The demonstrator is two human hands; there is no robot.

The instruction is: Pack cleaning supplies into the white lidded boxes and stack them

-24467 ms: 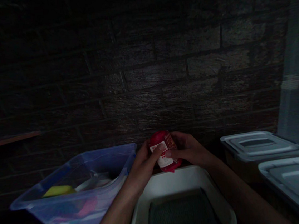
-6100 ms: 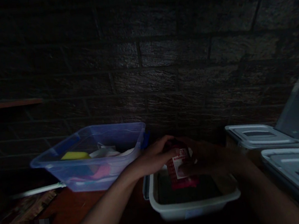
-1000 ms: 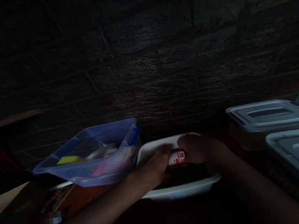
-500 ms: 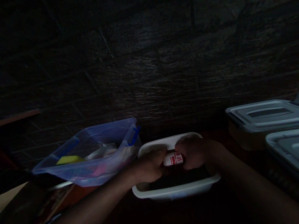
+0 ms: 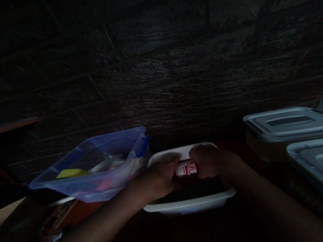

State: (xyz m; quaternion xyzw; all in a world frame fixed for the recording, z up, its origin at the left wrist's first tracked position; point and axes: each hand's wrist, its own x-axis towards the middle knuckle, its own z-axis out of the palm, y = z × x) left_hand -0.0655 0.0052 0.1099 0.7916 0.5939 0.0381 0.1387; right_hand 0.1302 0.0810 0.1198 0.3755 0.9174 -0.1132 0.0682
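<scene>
Packet (image 5: 186,169), red-and-white, between fingers (image 5: 199,163)

Two lidded boxes (image 5: 291,121) stand beyond an open blue bin (image 5: 117,141).

One head cam is looking forward and down from above and behind the fingers (image 5: 203,162), sitting near, catching the white tub (image 5: 192,206) around them and the brick wall (image 5: 155,69) beyond.

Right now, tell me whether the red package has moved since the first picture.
Yes, lower in view: the red package, earlier above the far rim of the white tub, now shows below it.
</scene>
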